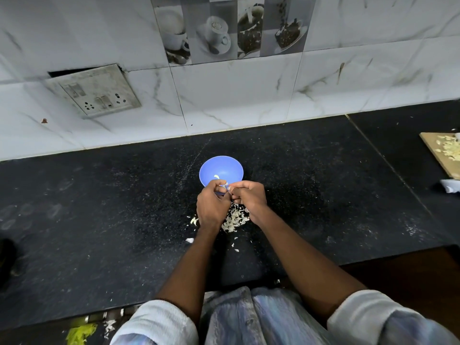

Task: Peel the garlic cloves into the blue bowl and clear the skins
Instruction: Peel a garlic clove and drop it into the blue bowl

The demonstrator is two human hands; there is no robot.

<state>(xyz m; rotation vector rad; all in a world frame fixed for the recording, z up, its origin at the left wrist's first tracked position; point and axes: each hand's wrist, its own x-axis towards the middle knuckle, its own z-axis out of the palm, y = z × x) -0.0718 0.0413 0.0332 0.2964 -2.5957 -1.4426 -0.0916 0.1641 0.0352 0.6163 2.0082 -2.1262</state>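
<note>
A blue bowl (220, 169) stands on the black counter (99, 207) near the middle, with one pale garlic piece (216, 176) inside. Just in front of its near rim, my left hand (210, 207) and my right hand (249, 197) meet, fingers curled, pinching a small garlic clove (226, 187) between them. The clove is mostly hidden by the fingers. A heap of pale garlic skins (235, 219) lies on the counter under and between my hands, with loose flakes scattered toward me.
A wooden board (443, 153) with chopped pale bits sits at the far right edge, a white scrap (449, 186) beside it. The tiled wall with a socket plate (95, 92) rises behind the counter. Yellow-green scraps (79, 333) lie at the counter's near edge.
</note>
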